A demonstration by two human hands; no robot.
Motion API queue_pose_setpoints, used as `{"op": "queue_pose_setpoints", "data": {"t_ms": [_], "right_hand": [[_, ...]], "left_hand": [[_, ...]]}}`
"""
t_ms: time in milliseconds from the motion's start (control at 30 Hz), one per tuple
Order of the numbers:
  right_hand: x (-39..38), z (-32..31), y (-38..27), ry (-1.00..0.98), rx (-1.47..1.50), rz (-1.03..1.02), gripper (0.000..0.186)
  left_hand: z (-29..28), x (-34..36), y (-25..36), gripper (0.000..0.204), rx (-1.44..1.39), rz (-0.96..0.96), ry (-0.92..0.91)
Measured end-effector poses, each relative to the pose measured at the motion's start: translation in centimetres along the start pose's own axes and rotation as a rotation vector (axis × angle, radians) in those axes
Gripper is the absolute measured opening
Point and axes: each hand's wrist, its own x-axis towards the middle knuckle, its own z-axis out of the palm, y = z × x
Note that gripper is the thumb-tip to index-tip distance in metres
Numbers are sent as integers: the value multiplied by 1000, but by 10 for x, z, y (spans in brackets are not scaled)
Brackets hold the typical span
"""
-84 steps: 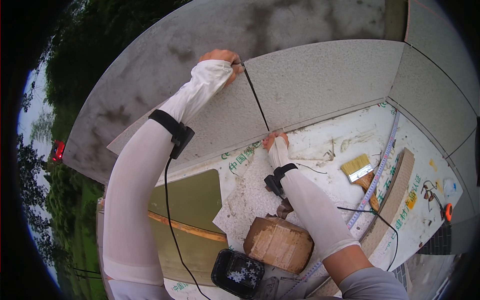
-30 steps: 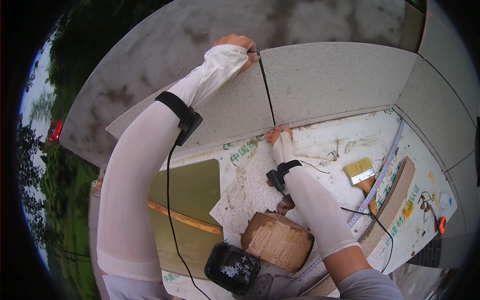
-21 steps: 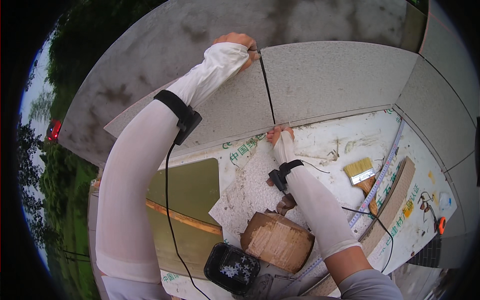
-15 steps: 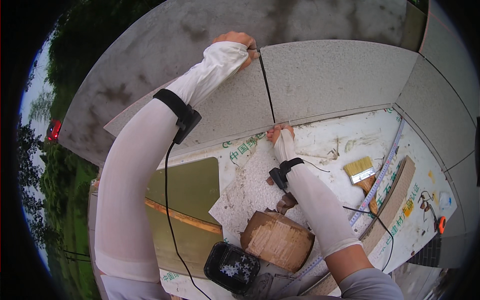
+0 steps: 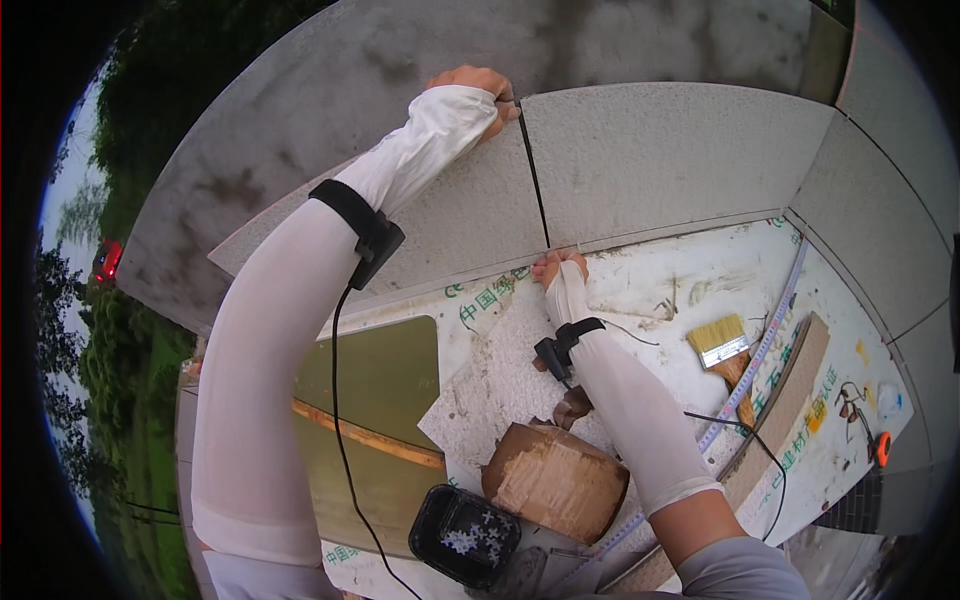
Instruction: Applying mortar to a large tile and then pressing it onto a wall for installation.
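Two pale grey speckled wall tiles, the left tile [image 5: 440, 215] and the right tile [image 5: 670, 150], stand side by side with a narrow dark joint [image 5: 534, 175] between them. At the joint's upper end, my left hand [image 5: 477, 85] is closed, its curled fingers against the left tile's top corner. My right hand [image 5: 561, 265] is closed too, fingertips pinched at the joint's lower end, by the tiles' bottom edge. Whatever either hand holds is too small or hidden to make out. White sleeves cover both forearms, with black devices strapped near the wrists.
On the white printed board [image 5: 640, 285] lie a bristle paintbrush [image 5: 722, 345], a measuring tape [image 5: 765, 355], a curved-looking tile strip [image 5: 785, 400] and a brown tape roll [image 5: 550, 480]. A black tray [image 5: 465, 575] holds white cross-shaped spacers. Black cables [image 5: 345, 440] trail from the wrist devices. An orange-handled tool [image 5: 883, 449] lies right.
Both hands stay at the joint's two ends. The view has shifted very slightly; nothing else visibly differs.
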Motion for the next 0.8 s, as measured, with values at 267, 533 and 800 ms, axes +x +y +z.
{"op": "queue_pose_setpoints", "data": {"t_ms": [267, 533, 800], "right_hand": [[0, -3, 2, -13, -45, -54, 18], [0, 6, 5, 8, -36, -22, 18], [24, -6, -2, 48, -467, 2, 23]], "left_hand": [[2, 8, -3, 24, 45, 63, 23], [3, 6, -8, 26, 77, 50, 13], [0, 6, 4, 26, 25, 48, -4]]}}
